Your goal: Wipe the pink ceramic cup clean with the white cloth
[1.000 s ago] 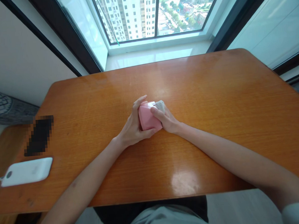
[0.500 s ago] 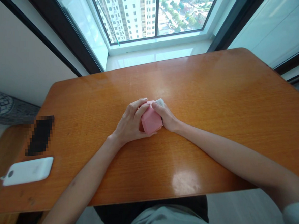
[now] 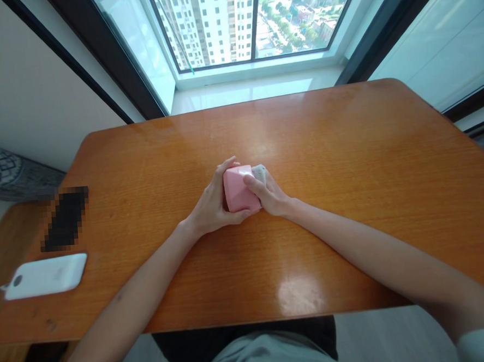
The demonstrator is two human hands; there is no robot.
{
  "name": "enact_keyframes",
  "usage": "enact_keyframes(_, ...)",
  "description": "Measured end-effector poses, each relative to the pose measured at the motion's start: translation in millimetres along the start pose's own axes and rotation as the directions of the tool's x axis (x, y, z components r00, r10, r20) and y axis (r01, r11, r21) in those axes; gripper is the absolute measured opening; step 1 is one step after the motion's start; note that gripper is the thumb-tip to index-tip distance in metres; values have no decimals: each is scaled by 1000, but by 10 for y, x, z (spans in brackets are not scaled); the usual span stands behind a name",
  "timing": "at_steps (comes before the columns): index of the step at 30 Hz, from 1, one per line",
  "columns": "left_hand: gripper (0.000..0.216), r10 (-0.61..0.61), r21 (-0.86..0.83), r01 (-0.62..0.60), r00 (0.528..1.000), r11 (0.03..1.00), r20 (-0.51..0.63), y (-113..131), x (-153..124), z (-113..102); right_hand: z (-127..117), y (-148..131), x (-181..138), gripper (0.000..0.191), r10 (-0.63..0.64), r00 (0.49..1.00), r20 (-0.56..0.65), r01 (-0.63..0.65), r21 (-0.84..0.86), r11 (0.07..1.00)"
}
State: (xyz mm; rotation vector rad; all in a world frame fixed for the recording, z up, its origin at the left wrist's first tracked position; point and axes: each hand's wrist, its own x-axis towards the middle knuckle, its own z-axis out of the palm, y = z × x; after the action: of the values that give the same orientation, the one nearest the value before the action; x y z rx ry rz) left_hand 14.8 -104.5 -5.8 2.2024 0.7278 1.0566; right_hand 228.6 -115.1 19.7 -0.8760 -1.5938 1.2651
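Note:
A small pink box-shaped object [image 3: 236, 189] sits between both hands at the middle of the orange wooden table [image 3: 347, 158]. My left hand [image 3: 211, 207] cups its left side, fingers curled over the top and thumb under the near edge. My right hand [image 3: 269, 193] grips its right side, with the thumb laid across the pink face. A bit of white-grey material [image 3: 260, 172] shows at the top right of the pink object, by my right fingers; I cannot make out what it is.
A white flat device [image 3: 45, 276] lies near the table's left front corner, with a dark blurred-out item [image 3: 65, 218] just beyond it. A large window [image 3: 236, 23] runs behind the table's far edge. A patterned cushion [image 3: 4, 176] shows at far left.
The pink object has been turned in my hands: half a second ago my left fingers lay over its top, now they are back on its left side with a flat face toward me.

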Motion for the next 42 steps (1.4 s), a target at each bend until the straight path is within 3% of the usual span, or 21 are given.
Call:
enact_keyframes(5, 137, 215, 133, -212, 976, 968, -10, 5, 8, 9, 1, 42, 16, 69, 48, 999, -17, -47, 68, 997)
enact_keyframes(12, 128, 226, 278, -230, 973, 933, 46, -97, -29, -45, -12, 98, 34, 67, 36, 999, -14, -35, 106, 994)
enact_keyframes(17, 124, 277, 330, -270, 960, 904, 28, -2, 6, -87, -9, 121, 33, 71, 71, 996, -60, -67, 76, 995)
enact_keyframes(21, 127, 164, 301, -150, 986, 942, -24, 75, 29, -83, -5, 117, 46, 71, 83, 994, -67, -77, 94, 993)
enact_keyframes(26, 115, -132, 14, 133, 990, 991, -41, 10, -3, -22, 2, 63, 44, 64, 14, 1000, -12, -13, 111, 994)
enact_keyframes(28, 114, -158, -51, 157, 987, 986, -18, -22, -15, -3, 4, 51, 35, 65, 28, 1000, -10, -27, 99, 995)
enact_keyframes(33, 138, 112, 111, -107, 993, 988, -39, -48, -15, -21, 4, 78, 35, 70, 64, 997, -48, -60, 83, 995)
enact_keyframes(36, 135, 245, 297, -243, 969, 923, 32, -64, -9, -73, 6, 103, 49, 71, 70, 996, -64, -63, 101, 993)
enact_keyframes(42, 119, 236, 384, -226, 971, 895, 21, 12, 32, -125, 6, 164, 49, 73, 116, 987, -112, -104, 106, 989)
